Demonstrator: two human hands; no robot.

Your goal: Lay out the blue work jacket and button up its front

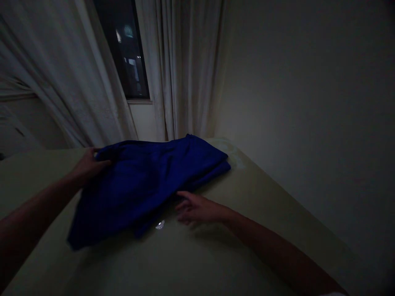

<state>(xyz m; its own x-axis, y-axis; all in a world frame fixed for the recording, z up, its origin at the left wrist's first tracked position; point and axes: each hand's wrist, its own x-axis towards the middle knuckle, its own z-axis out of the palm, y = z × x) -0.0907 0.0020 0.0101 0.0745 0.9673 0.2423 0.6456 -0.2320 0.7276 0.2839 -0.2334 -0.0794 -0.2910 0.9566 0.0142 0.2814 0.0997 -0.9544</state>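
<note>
A dark blue garment [138,176] is spread at a slant over a pale surface, with folds in its middle and layered edges at the right. Dim light hides what kind of garment it is. My left hand [92,162] grips its upper left edge, thumb on top of the cloth and fingers partly hidden behind. Just below the garment's lower right edge is my right hand [196,209], its index finger stretched toward the cloth and the other fingers loosely bent and apart. Nothing shows in that hand.
The pale surface [191,263] carries a small shiny white mark or piece [160,225] near the garment. A plain wall [302,102] borders it on the right. Long light curtains [188,61] hang behind, around a dark window [128,49].
</note>
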